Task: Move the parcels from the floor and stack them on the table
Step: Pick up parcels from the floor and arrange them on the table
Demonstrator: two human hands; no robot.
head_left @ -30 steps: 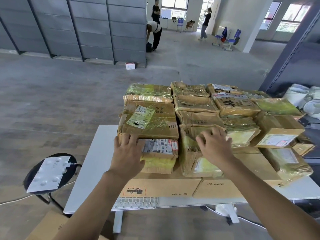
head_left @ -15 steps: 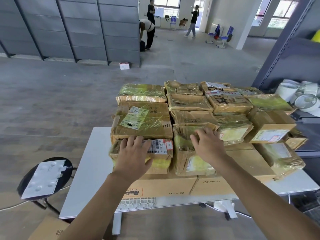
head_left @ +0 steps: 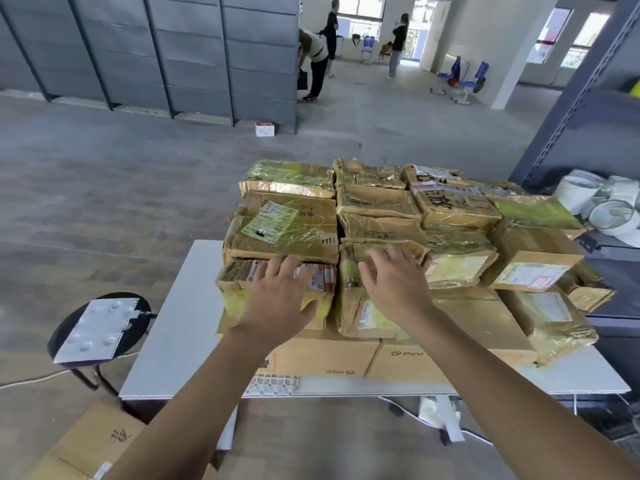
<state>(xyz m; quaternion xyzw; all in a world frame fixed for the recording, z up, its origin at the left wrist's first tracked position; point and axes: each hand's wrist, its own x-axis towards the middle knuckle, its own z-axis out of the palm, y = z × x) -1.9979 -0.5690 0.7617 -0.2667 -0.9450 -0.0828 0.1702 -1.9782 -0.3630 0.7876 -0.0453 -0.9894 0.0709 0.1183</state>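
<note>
Parcels wrapped in brown paper and yellowish clear tape stand packed in rows and layers over the middle and right of the white surface, and both hands lie on the two nearest ones. The left grip is released. Its fingers are straight and spread across the top of a small brown taped parcel with a barcode label, and the thumb lies over its yellow front face. The right grip is released too, palm down, fingers fanned over the top of a crumpled brown parcel with a pale yellow label, just beside the first on its right.

Both parcels sit on flat tan cardboard boxes printed PICO, which lie side by side along the near edge of the surface. Directly behind the small parcel and touching it, a bigger brown parcel with a green and white label stands higher. Toward the right edge a tan box with a white address label rests on the pile.

Off the left edge, a round black stool carries a white sheet with raised dots. A brown cardboard box lies on the floor at the near left. Beyond the far right corner are white round tubs. Farther off stand grey panelled partitions, with a small white box on the floor at their foot. There are also blue chairs and three people.
</note>
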